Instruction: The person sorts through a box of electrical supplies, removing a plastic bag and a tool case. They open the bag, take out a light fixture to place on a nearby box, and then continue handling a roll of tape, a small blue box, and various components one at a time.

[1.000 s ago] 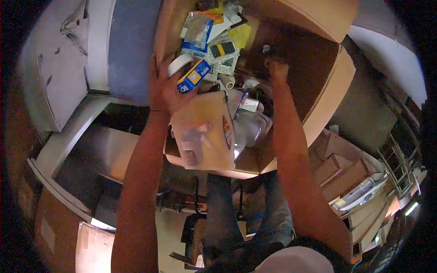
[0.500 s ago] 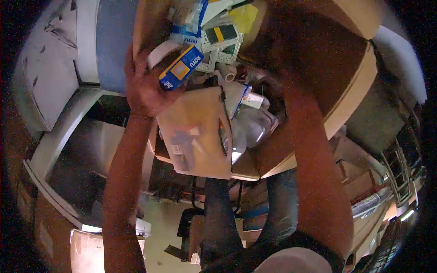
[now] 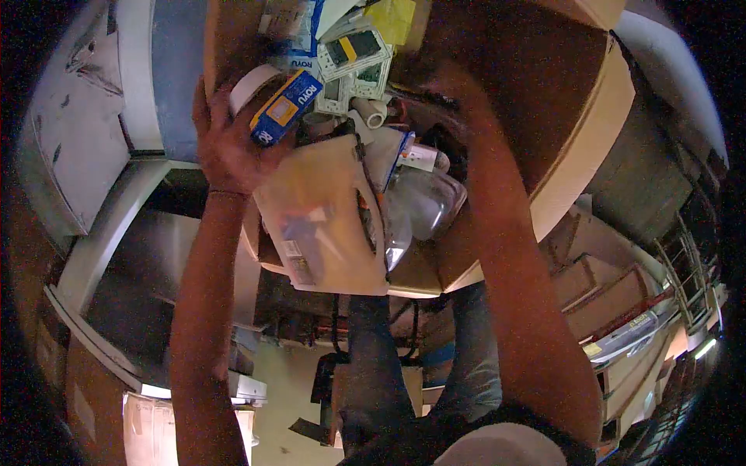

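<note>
My left hand (image 3: 233, 151) is at the left side of a large cardboard carton (image 3: 583, 171). Its fingers curve around a small blue and orange ROYU box (image 3: 286, 107), which lies against a white ring-shaped item (image 3: 252, 87). Just below that hand, a translucent plastic case (image 3: 322, 221) leans at the carton's near edge. My right hand (image 3: 454, 89) reaches deep inside the carton, where shadow and blur hide its fingers. Between the hands lie white socket plates (image 3: 353, 53), a short white pipe piece (image 3: 374, 113) and a clear plastic container (image 3: 427, 202).
Blue and clear ROYU packets (image 3: 303, 31) and a yellow piece (image 3: 390, 22) lie at the carton's far left. More cardboard (image 3: 594, 283) stands at right, beside a metal rack (image 3: 684, 272). A pale box (image 3: 148, 427) sits at lower left.
The whole view has shifted, so the carton and its contents appear further left and slightly higher. My left hand stays by the blue box. My right hand has moved slightly left inside the carton.
</note>
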Demonstrator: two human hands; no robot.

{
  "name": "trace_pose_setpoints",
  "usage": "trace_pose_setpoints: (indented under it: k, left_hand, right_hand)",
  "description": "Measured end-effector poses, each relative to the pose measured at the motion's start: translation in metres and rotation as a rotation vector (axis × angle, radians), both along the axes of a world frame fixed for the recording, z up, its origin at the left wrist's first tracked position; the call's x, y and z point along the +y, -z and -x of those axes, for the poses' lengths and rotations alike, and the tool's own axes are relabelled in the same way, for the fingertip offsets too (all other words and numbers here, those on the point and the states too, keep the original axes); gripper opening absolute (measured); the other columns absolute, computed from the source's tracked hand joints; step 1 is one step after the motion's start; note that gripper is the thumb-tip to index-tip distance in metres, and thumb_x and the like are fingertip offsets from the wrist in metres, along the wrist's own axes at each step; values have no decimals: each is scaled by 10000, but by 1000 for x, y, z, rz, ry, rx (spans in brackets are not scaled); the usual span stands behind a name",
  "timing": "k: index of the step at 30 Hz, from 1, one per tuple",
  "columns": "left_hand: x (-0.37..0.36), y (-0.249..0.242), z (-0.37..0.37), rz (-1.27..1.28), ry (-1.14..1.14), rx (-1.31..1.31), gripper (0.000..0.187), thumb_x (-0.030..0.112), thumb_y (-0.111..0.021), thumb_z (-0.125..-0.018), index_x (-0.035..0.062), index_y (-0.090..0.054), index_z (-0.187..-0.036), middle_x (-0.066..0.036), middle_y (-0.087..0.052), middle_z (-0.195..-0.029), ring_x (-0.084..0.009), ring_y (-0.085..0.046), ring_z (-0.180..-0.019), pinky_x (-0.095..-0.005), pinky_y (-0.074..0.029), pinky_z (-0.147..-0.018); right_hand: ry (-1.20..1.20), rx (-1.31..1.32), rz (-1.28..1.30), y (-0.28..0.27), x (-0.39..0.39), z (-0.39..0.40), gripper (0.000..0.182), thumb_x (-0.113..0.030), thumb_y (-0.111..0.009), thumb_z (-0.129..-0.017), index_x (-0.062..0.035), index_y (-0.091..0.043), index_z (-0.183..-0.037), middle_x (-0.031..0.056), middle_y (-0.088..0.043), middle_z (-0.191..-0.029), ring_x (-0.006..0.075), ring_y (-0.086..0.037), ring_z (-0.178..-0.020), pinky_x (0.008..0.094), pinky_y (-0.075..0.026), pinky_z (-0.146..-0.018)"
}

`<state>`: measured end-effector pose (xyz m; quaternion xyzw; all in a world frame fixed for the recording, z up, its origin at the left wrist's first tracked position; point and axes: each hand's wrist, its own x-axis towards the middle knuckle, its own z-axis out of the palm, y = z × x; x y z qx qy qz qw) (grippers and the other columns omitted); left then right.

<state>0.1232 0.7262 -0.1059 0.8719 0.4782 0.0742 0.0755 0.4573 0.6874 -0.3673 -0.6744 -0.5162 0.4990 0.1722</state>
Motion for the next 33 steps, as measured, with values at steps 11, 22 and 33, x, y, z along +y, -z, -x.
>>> trace_pose_setpoints:
  k: [11,22,33]
  left_hand:
    - [-5,7,8,-30,-31,-20,496,403,-763,-701,221,-715,-1160,-163,-623,-1181,-363,-536,-1180,-560,-307,-1142]
    - [0,5,7,15,-13,-54,560,427,-771,-666,224,-708,-1184,-149,-622,-1193,-335,-534,-1191,-550,-292,-1156]
    - [0,3,4,18,-25,31,566,432,-777,-650,241,-717,-1179,-124,-578,-1276,-342,-495,-1242,-539,-293,-1159]
  right_hand:
    - [-130,-44,14,1,33,-8,339,-362,-672,-841,-88,-678,-1041,104,-675,-982,271,-659,-820,373,-555,-659]
    - [-30,-70,23,8,4,-26,360,-401,-679,-841,-97,-670,-1033,94,-668,-954,251,-654,-794,372,-553,-648]
    - [143,-131,-56,18,-26,-15,383,-441,-686,-841,-106,-663,-1025,83,-662,-925,231,-648,-768,372,-551,-637]
